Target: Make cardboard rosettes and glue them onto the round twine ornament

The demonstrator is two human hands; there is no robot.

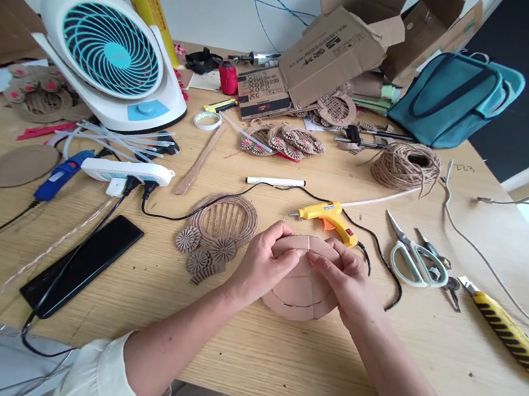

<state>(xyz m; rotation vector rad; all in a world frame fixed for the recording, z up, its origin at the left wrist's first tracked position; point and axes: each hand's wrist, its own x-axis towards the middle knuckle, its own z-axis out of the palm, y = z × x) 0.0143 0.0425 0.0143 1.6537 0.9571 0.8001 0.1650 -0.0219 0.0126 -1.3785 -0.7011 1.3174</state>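
Note:
A round cardboard disc point(302, 292) is held up just over the table, tilted toward me. A slit or cut line curves along its lower part, and straight lines cross its face. My left hand point(267, 259) grips the disc's upper left edge, thumb on the front. On the upper right edge, my right hand point(347, 279) grips it the same way, and both thumbs nearly meet near the top. Just beyond the disc lies a yellow glue gun point(329, 219). Left of my hands rests a twine-wrapped ring point(225, 218) with pleated cardboard rosettes point(198, 259) at its lower edge.
Scissors point(419, 261), keys point(453, 292) and a yellow utility knife point(515, 338) lie to the right. A twine ball point(407, 168) sits behind them. Leftward are a phone point(81, 265), a power strip point(127, 171) with trailing cords, and a fan point(115, 58). A white marker point(275, 181) lies ahead.

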